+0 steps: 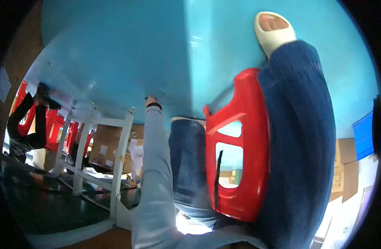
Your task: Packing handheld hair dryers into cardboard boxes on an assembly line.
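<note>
My left arm, in a pale grey-blue sleeve, stretches down to the teal floor (136, 50). My left hand (151, 101), with a dark band (154, 106) around its wrist, is at the floor with its fingers drawn together. A small dark speck shows at the fingertips; what it is, I cannot make out. Beside that arm are my legs in blue jeans (298, 124), and a red plastic stool (257, 166) with cut-out openings stands between them. A thin black strip (218, 178) hangs across one opening. My right hand is out of sight.
A white metal frame (122, 162) stands to the left, with cardboard boxes (109, 145) behind it. Another person's dark-clothed legs (37, 120) and more red stools are farther left. My foot wears a cream sandal (277, 37). Boxes (344, 170) and a blue bin (364, 135) lie right.
</note>
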Motion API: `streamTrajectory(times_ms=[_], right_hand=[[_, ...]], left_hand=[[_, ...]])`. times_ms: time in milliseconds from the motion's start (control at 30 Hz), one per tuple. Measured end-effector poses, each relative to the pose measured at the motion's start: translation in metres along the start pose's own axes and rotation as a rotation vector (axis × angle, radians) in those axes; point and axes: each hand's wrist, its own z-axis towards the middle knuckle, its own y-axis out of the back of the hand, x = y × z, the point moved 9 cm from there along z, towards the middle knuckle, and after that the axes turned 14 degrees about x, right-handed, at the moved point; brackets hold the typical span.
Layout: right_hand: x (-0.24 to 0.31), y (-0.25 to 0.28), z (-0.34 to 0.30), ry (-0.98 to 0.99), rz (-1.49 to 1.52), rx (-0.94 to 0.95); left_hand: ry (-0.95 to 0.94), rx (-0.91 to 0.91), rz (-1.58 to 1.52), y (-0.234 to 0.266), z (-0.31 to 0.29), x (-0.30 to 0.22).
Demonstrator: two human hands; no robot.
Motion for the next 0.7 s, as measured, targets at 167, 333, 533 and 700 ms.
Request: streamTrajectory(times_ms=[167,333,533,700], right_hand=[[0.074,-0.043,0.028,0.014,0.298,0.038],[0.133,-0.038,-0.003,0.043,0.61,0.023],[0.177,-0.048,-0.017,0.032,0.634,0.132],[0.187,0.021,-0.035,-0.07,0.82,0.049]], left_hand=[[-0.207,-0.05,-0.276,0.006,0.053,-0.03],[-1.125,0.094,0.405,-0.023,-0.029,-0.06],[-0.85,0.544,0.523,-0.043,-0.229,0.083],[-1.177,0.118,0.517,0.036,-0.4,0.105]])
